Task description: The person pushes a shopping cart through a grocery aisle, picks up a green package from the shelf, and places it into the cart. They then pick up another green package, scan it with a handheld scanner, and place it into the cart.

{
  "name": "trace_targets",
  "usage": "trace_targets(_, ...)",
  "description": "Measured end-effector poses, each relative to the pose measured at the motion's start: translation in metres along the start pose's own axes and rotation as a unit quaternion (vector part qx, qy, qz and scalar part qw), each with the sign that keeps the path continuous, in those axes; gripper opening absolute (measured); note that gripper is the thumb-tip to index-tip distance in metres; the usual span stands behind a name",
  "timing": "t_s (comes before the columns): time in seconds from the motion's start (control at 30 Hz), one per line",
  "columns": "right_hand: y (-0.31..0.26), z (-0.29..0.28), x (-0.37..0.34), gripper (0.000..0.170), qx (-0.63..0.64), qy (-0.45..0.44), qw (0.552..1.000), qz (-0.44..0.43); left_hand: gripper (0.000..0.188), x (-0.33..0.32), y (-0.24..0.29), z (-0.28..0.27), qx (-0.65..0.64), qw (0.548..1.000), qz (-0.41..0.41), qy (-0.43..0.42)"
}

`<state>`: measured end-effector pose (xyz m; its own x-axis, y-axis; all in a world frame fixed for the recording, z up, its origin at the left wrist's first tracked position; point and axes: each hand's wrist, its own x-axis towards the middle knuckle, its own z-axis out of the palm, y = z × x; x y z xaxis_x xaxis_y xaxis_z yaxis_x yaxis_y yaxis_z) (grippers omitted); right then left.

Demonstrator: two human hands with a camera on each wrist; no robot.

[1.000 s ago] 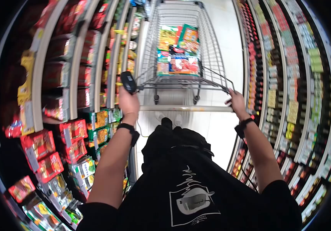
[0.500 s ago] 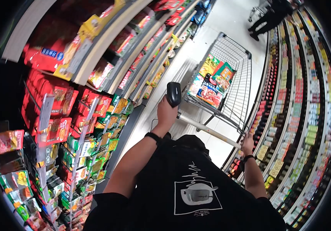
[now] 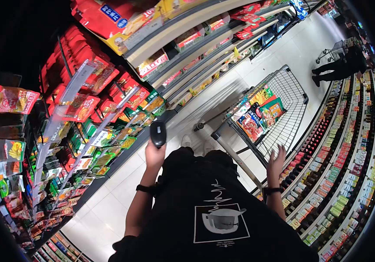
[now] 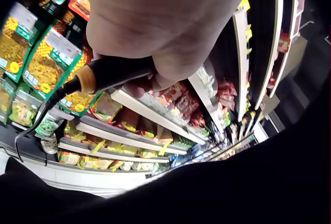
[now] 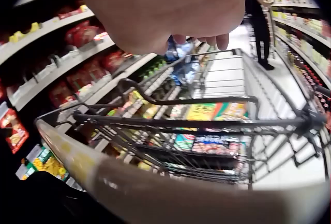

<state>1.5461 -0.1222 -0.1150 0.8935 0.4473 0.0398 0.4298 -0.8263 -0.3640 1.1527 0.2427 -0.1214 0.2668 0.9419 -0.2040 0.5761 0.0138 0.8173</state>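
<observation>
My left hand (image 3: 154,155) grips a black handheld scanner (image 3: 158,133) upright, beside the left shelves. In the left wrist view the fingers wrap its handle (image 4: 116,71), and a black cable (image 4: 44,113) trails from the handle's end. My right hand (image 3: 276,163) is off the cart's push bar (image 3: 237,159), fingers spread and straight, above the near right corner of the wire shopping cart (image 3: 306,99). Several colourful food packets, among them a green one (image 3: 272,110) and a red-and-blue one (image 3: 249,125), lie in the cart.
Shelves of red packets (image 3: 82,107) and hanging green packets (image 5: 49,164) line the left. On the right, shelves hold rows of bottles and jars (image 3: 340,174). A person in dark clothes (image 3: 349,63) stands farther along the aisle with another cart (image 3: 337,51).
My view has turned left, so the cart now sits to the right, angled away. The right hand has let go of the cart and opened. The left hand still holds the scanner.
</observation>
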Motion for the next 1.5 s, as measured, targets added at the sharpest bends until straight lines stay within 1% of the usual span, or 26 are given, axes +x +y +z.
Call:
trace_targets(0.03,-0.018,0.004,0.012,0.041,0.021,-0.020,0.999,-0.024,0.038,-0.009,0.004,-0.005,-0.021,0.998,-0.060,0.004)
trace_targets(0.1,-0.050,0.009,0.028,0.039,0.087,-0.066,0.990,-0.088,0.032,-0.024,-0.026,-0.002,-0.039,0.996,-0.052,0.056)
trace_targets(0.17,-0.070,0.013,0.032,0.039,0.116,-0.121,0.978,-0.127,0.024,-0.042,-0.011,-0.010,-0.019,0.997,-0.052,0.062)
trace_targets(0.2,-0.080,0.010,0.028,0.040,0.129,-0.139,0.971,-0.145,0.024,-0.047,-0.016,-0.012,-0.020,0.997,-0.053,0.054)
trace_targets(0.23,-0.087,0.007,0.022,0.040,0.143,-0.156,0.964,-0.159,0.021,-0.056,0.000,-0.013,-0.034,0.996,-0.061,0.061)
trace_targets(0.27,-0.080,0.011,0.015,0.042,0.163,-0.201,0.951,-0.172,0.019,-0.064,0.018,-0.015,-0.005,0.996,-0.065,0.063)
trace_targets(0.3,-0.074,0.017,0.009,0.044,0.185,-0.244,0.934,-0.185,0.019,-0.071,0.015,-0.014,-0.001,0.996,-0.065,0.064)
trace_targets(0.37,-0.090,-0.004,-0.004,0.048,0.073,-0.236,0.930,-0.271,0.020,-0.085,0.027,-0.014,-0.005,0.997,-0.072,0.040)
trace_targets(0.4,-0.079,0.007,-0.009,0.052,0.070,-0.218,0.925,-0.305,0.019,-0.092,0.035,-0.013,-0.001,0.997,-0.072,0.028)
trace_targets(0.47,-0.071,0.008,-0.016,0.053,0.061,-0.204,0.920,-0.330,0.019,-0.104,0.046,-0.010,0.006,0.997,-0.072,0.008)
trace_targets(0.53,-0.067,0.007,-0.023,0.057,0.053,-0.196,0.910,-0.360,0.021,-0.115,0.045,-0.006,0.018,0.998,-0.060,-0.003)
trace_targets(0.57,-0.063,0.009,-0.025,0.058,0.090,-0.233,0.901,-0.356,0.021,-0.119,0.048,-0.001,0.023,0.998,-0.053,-0.010)
trace_targets(0.63,-0.060,0.015,-0.027,0.060,0.165,-0.304,0.872,-0.346,0.021,-0.128,0.057,0.008,0.030,0.996,-0.075,-0.025)
trace_targets(0.67,-0.060,0.012,-0.029,0.061,0.177,-0.324,0.866,-0.337,0.020,-0.134,0.059,0.012,0.031,0.996,-0.079,-0.030)
trace_targets(0.7,-0.059,0.014,-0.028,0.061,0.155,-0.365,0.864,-0.311,0.020,-0.138,0.062,0.016,0.034,0.995,-0.083,-0.032)
trace_targets(0.73,-0.059,0.016,-0.027,0.060,0.133,-0.406,0.858,-0.286,0.021,-0.143,0.070,0.018,0.036,0.994,-0.092,-0.055)
trace_targets(0.77,-0.059,0.019,-0.026,0.060,0.110,-0.447,0.848,-0.262,0.024,-0.151,0.055,0.022,0.037,0.995,-0.080,-0.044)
trace_targets(0.83,-0.060,0.021,-0.023,0.057,0.129,-0.457,0.844,-0.250,0.027,-0.167,0.073,0.026,0.060,0.992,-0.089,-0.062)
trace_targets(0.87,-0.060,0.020,-0.022,0.056,0.137,-0.463,0.841,-0.242,0.021,-0.176,0.072,0.031,0.044,0.997,-0.053,-0.044)
trace_targets(0.97,-0.059,0.018,-0.020,0.054,0.146,-0.475,0.837,-0.227,0.025,-0.202,0.087,0.036,0.049,0.994,-0.090,-0.037)
trace_targets(1.1,-0.053,0.032,-0.022,0.055,0.140,-0.474,0.841,-0.222,0.029,-0.235,0.090,0.037,0.052,0.991,-0.122,-0.023)
trace_targets(1.23,-0.054,0.039,-0.025,0.049,0.137,-0.470,0.845,-0.213,0.029,-0.262,0.083,0.031,0.044,0.988,-0.149,-0.008)
trace_targets(1.27,-0.054,0.040,-0.026,0.045,0.123,-0.465,0.850,-0.214,0.029,-0.268,0.082,0.030,0.037,0.988,-0.150,0.003)
trace_targets(1.37,-0.049,0.050,-0.029,0.043,0.119,-0.450,0.854,-0.230,0.029,-0.283,0.069,0.023,0.036,0.987,-0.157,0.027)
trace_targets(1.4,-0.055,0.043,-0.029,0.040,0.118,-0.445,0.857,-0.233,0.029,-0.286,0.073,0.021,0.031,0.986,-0.161,0.033)
trace_targets(1.5,-0.052,0.050,-0.032,0.040,0.096,-0.423,0.866,-0.250,0.029,-0.298,0.070,0.014,0.014,0.984,-0.171,0.046)
